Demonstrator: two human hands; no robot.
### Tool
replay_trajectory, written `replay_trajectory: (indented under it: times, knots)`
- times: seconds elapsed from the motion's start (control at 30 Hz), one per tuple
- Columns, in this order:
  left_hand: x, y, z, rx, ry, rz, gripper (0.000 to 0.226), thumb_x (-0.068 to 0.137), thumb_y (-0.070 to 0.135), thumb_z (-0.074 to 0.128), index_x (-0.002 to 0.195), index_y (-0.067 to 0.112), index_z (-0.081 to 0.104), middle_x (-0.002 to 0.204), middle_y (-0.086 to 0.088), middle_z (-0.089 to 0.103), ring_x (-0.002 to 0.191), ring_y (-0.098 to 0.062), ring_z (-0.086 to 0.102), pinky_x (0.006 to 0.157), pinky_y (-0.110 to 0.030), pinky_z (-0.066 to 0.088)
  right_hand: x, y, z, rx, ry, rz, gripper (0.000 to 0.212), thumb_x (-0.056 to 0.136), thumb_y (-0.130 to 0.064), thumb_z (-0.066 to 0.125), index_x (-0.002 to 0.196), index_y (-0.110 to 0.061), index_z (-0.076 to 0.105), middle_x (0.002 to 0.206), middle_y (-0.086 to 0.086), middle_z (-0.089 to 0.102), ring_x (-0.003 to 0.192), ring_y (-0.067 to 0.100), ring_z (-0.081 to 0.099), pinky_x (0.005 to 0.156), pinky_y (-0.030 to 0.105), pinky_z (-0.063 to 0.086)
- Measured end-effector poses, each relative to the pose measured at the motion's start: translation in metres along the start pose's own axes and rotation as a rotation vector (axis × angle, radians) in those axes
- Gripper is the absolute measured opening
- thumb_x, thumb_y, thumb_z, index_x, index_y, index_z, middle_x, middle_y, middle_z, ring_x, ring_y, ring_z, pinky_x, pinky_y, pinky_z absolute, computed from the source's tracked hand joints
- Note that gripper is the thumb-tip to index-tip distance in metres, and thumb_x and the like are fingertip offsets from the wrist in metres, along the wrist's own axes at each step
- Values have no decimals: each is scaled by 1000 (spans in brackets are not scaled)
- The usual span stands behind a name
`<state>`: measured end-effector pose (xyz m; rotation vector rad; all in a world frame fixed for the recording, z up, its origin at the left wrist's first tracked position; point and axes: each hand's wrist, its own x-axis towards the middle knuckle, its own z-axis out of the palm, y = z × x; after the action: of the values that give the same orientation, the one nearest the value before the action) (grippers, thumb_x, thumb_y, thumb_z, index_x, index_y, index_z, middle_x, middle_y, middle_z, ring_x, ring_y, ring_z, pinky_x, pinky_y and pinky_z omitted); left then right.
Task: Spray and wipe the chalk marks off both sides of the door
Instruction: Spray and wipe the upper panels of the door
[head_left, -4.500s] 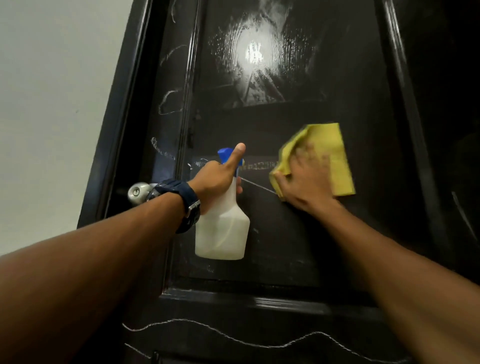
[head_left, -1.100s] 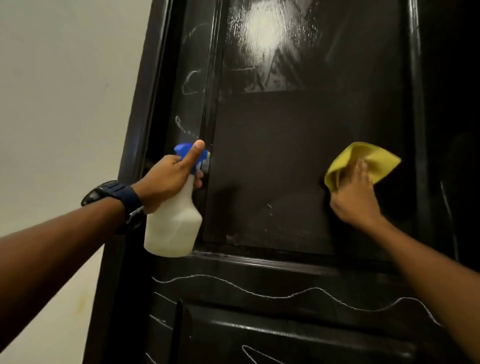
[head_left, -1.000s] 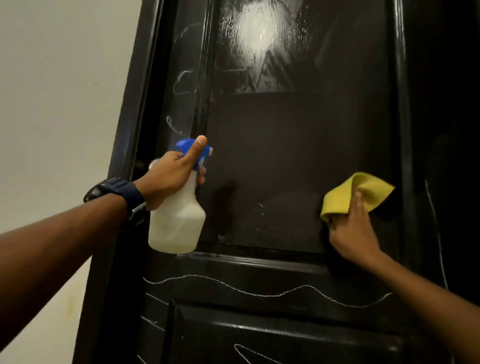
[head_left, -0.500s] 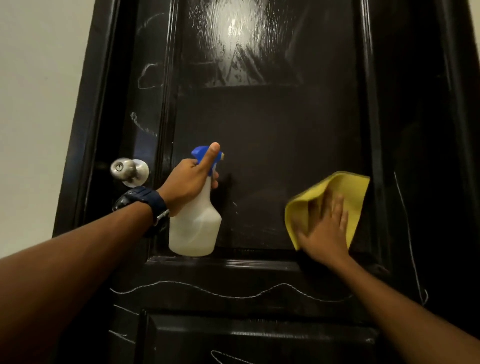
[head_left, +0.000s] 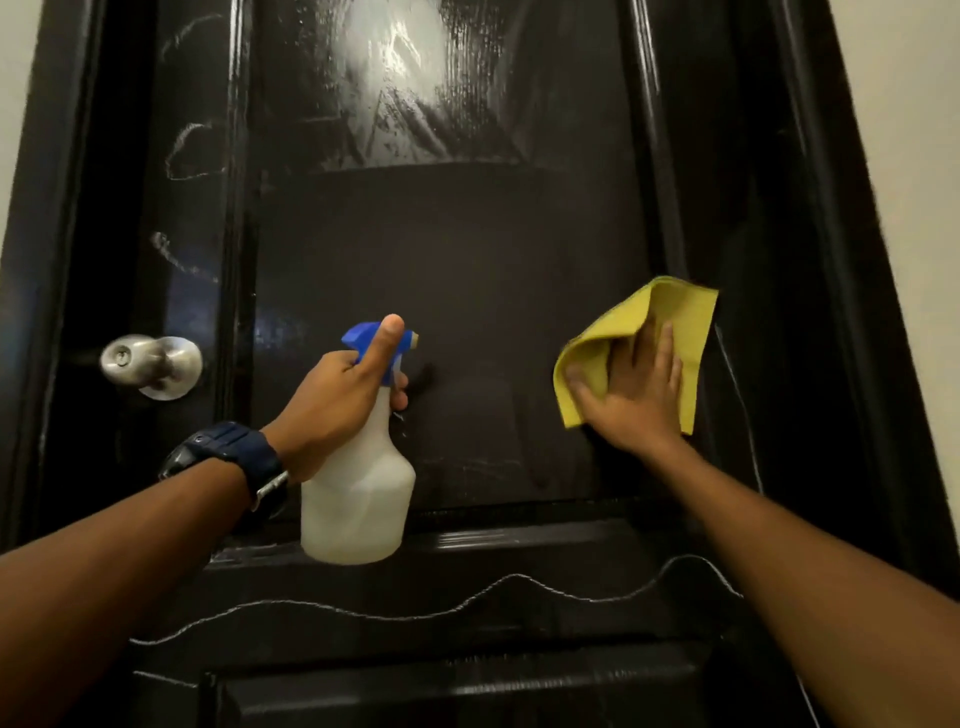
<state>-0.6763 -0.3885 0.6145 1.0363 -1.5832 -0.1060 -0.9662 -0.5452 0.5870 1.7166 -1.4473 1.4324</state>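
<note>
Door (head_left: 467, 249): its centre panel reads largely free of chalk, with wet sheen near the top edge. We judge this side partly done: chalk marks (head_left: 467, 597) remain on the lower rail, left stile and right edge; the far side is unseen. Spray bottle (head_left: 358, 493): our left hand (head_left: 332, 405) grips its neck. Yellow cloth (head_left: 675, 322): our right hand (head_left: 631, 400) presses it flat, fingers extended, at the panel's right edge.
</note>
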Motion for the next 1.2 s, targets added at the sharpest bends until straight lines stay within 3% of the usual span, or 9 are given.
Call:
replay_trajectory:
  times: [0.17, 0.33, 0.47, 0.63, 0.77, 0.87, 1.03, 1.1, 1.2]
  knots:
    - [-9, 20, 31, -83, -21, 78, 77, 87, 74, 38, 95, 2, 66, 84, -10, 71, 73, -21, 66, 83, -49, 56, -94, 55, 7, 65, -192, -2, 100, 82, -87, 26, 160, -25, 12, 167, 10, -13, 154, 25, -15, 125, 42, -8]
    - [-13, 34, 51, -79, -25, 148, 77, 89, 70, 37, 95, 0, 66, 81, -7, 72, 61, -8, 65, 64, -27, 51, 32, 74, -36, -127, -121, 33, 107, 78, -89, 12, 161, -21, 8, 164, 11, -26, 148, 28, -33, 119, 44, -20]
    - [-11, 34, 67, -95, -86, 137, 80, 80, 75, 37, 93, 2, 66, 77, -3, 72, 59, -7, 65, 66, -30, 52, 102, 83, -65, -99, -123, 182, 107, 85, -87, 17, 160, -14, -8, 165, 11, -25, 148, 33, -31, 121, 52, -15]
    - [-3, 34, 102, -116, -74, 113, 85, 79, 78, 37, 88, -1, 66, 76, -5, 71, 66, -14, 64, 74, -34, 53, 18, 124, -49, 2, -5, -55, 105, 83, -80, 36, 158, -25, -14, 166, 2, -19, 153, 22, -19, 124, 45, -8]
    - [5, 37, 111, -144, -36, 88, 74, 90, 72, 38, 85, 3, 67, 77, -6, 70, 66, -12, 63, 70, -30, 49, -105, 155, -23, 224, -88, 49, 129, 74, -69, 73, 145, -50, -34, 159, -17, -26, 149, 6, -13, 125, 47, 2]
    - [11, 38, 110, -155, 0, 73, 76, 94, 69, 38, 90, 0, 68, 79, -7, 70, 68, -14, 63, 72, -32, 48, -145, 163, -14, 212, -181, 113, 128, 73, -73, 66, 132, -54, -46, 151, -22, -41, 152, 18, -13, 125, 51, 2]
    - [17, 39, 110, -123, 3, 69, 80, 93, 70, 38, 92, -3, 68, 77, -6, 70, 66, -14, 62, 71, -32, 47, -89, 146, -21, 81, -211, 102, 120, 70, -98, 26, 161, -24, 2, 150, -6, -50, 132, 12, -54, 121, 49, -17]
    - [22, 41, 113, -118, -2, 61, 80, 93, 71, 37, 93, -3, 69, 76, -5, 71, 66, -13, 63, 72, -32, 47, -15, 124, -37, 41, -108, 82, 116, 72, -91, 13, 156, -14, 33, 166, 15, -18, 145, 26, -39, 122, 53, -12]
    - [24, 38, 125, -105, -34, 61, 83, 94, 71, 35, 95, -4, 70, 78, -8, 72, 69, -15, 64, 71, -32, 49, 98, 97, -69, -15, 20, 42, 96, 85, -73, 24, 161, -15, 14, 168, 11, -9, 151, 37, -20, 121, 59, -5]
